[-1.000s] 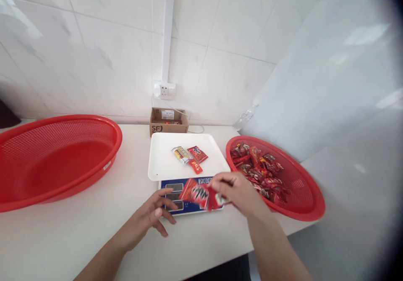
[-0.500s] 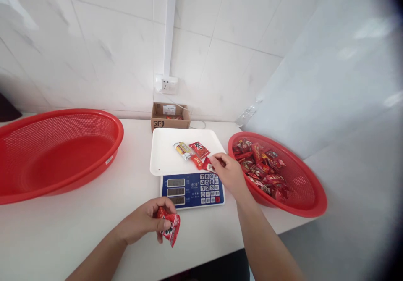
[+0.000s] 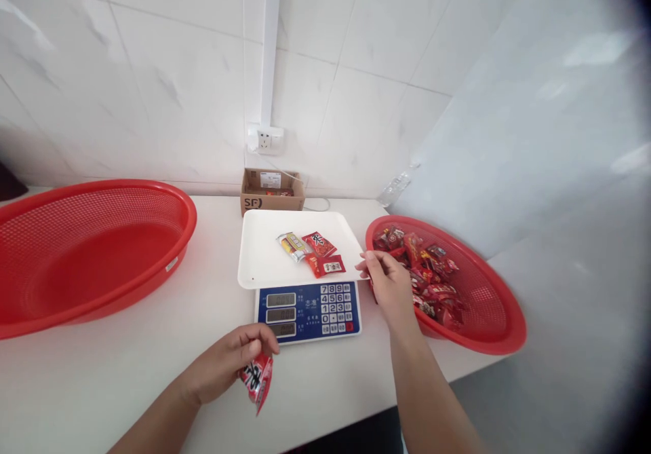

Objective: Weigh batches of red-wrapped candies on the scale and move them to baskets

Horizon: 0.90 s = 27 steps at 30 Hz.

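Observation:
My left hand [image 3: 237, 355] is closed on a red snack packet [image 3: 257, 378] with dark lettering, held low in front of the scale. A digital scale [image 3: 308, 311] with a blue keypad panel carries a white tray [image 3: 262, 243]. On that tray lie a yellow-and-silver packet [image 3: 291, 246], a red packet with a dark character [image 3: 320, 243] and a red packet with a white label [image 3: 331, 266], which overlaps another small red-orange wrapper [image 3: 314, 264]. By the tray's right edge, my right hand [image 3: 389, 284] has loosely bent fingers, apart, with nothing visible in them.
At right stands a red basket [image 3: 496, 305] holding many wrapped snacks [image 3: 432, 271]. A larger red basket [image 3: 102, 305] is on the left. Behind the scale sits a small cardboard box [image 3: 272, 203] with packets inside, below a wall socket [image 3: 264, 140].
My right hand has let go of the white-labelled red packet on the tray and moved right toward the basket. My left hand has shifted slightly left and down with its packet.

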Motion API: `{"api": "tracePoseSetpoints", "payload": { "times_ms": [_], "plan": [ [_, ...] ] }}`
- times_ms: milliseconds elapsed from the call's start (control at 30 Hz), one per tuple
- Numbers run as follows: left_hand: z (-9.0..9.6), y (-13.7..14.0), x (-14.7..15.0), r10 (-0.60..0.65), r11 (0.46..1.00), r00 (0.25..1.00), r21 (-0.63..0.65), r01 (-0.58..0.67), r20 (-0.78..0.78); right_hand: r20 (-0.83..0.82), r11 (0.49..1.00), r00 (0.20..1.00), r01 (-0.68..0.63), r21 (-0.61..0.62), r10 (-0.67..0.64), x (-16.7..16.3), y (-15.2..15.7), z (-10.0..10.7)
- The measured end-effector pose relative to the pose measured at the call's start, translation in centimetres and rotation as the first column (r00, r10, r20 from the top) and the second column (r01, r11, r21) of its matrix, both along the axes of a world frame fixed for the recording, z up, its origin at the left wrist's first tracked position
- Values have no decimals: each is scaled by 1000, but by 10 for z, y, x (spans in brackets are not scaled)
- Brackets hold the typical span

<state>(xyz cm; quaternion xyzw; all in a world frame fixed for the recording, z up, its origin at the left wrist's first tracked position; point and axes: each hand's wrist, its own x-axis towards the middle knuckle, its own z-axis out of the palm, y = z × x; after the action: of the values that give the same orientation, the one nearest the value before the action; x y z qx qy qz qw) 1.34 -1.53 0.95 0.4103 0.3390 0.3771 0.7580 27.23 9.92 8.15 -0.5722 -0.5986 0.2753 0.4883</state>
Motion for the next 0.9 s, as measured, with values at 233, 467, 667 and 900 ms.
{"api": "tracePoseSetpoints", "payload": {
  "times_ms": [233, 467, 667, 900],
  "plan": [
    [1, 4, -2, 89, 996, 984, -38, -84, 157, -181, 997, 983, -42, -62, 30, 7, -14, -12],
    [2, 6, -3, 167, 985, 974, -71, -158, 154, -304, 987, 948, -126, -101, 90, -2, -18, -13],
    [4, 6, -3, 263, 963, 963, -80, -258, 58, -430, 961, 894, -217, -169, 126, -8, -17, -19],
    [7, 6, -2, 295, 955, 955, -25, -294, 27, -593, 901, 792, -354, -251, 146, -15, -19, -11]
  ]
}}
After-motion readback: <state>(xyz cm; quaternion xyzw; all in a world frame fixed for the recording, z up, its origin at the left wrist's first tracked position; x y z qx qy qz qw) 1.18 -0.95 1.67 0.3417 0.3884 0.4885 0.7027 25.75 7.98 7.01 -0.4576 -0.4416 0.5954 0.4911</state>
